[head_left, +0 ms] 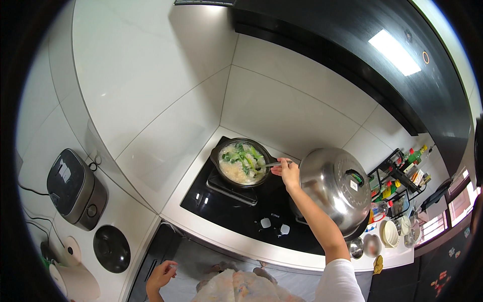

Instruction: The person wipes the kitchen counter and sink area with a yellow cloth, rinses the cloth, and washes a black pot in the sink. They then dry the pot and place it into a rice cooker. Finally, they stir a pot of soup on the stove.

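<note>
My right hand (286, 171) is closed around the handle of a metal spoon (271, 164), reaching in from the right. The spoon's far end dips among leafy greens and pale, soupy food (243, 162); its tip is hidden there. A dark round pot (216, 160) holds this food and stands on the left burner of the black gas cooktop (221, 211). Low in the view, my left hand (162, 274) hangs off the counter's edge, fingers loosely bent and nothing visible in them.
Beside my right forearm stands a large steel pot with a domed lid (334, 186). To the left are a rice cooker (75, 189) and a black bowl (111, 248). A bottle rack (397, 176) and several bowls (372, 245) sit at right. Above hangs a black range hood (322, 40).
</note>
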{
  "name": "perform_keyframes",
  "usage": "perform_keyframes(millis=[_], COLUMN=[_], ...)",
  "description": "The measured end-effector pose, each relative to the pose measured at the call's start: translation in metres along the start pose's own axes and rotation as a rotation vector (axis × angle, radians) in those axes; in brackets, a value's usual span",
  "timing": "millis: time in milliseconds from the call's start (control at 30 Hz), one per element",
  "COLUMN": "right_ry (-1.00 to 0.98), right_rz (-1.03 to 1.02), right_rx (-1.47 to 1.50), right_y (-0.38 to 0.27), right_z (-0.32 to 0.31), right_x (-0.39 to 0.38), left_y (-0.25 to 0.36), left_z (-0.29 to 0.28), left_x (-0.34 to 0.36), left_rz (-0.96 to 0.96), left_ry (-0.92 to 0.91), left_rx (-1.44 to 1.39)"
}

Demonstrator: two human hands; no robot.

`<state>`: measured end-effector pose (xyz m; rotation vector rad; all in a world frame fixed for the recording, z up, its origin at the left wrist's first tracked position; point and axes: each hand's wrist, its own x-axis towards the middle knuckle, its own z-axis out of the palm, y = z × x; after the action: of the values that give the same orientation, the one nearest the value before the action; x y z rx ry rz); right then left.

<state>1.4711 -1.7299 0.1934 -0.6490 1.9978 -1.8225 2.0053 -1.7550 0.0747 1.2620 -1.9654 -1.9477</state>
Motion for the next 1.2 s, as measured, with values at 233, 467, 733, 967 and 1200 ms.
perform_keyframes(millis=[233, 467, 733, 967, 1200], right_ry=[-0.076, -0.074, -0.492, -0.532, -0.293], right_rz=[-0.275, -0.691, -0.982, -1.050, -0.804], right_rx=[-0.190, -0.542, -1.188, -1.255, -0.861], right_y=[-0.014, -0.019, 0.005, 0.018, 0.013], right_z=[0.023, 0.033, 0.000, -0.004, 0.009], right_x=[-0.016, -0.018, -0.020, -0.033, -0.047], left_y=[0.000, 0.000, 0.002, 0.015, 0.015], left_z=[0.000, 0.005, 0.008, 0.013, 0.012], left_x=[-0.002, -0.001, 0.009, 0.019, 0.018], left_rz=[-0.005, 0.015, 0.044, 0.074, 0.022], left_ry=[0.006, 0.015, -0.022, -0.051, -0.084], left_rx=[0.008, 0.049, 0.069, 0.096, 0.092])
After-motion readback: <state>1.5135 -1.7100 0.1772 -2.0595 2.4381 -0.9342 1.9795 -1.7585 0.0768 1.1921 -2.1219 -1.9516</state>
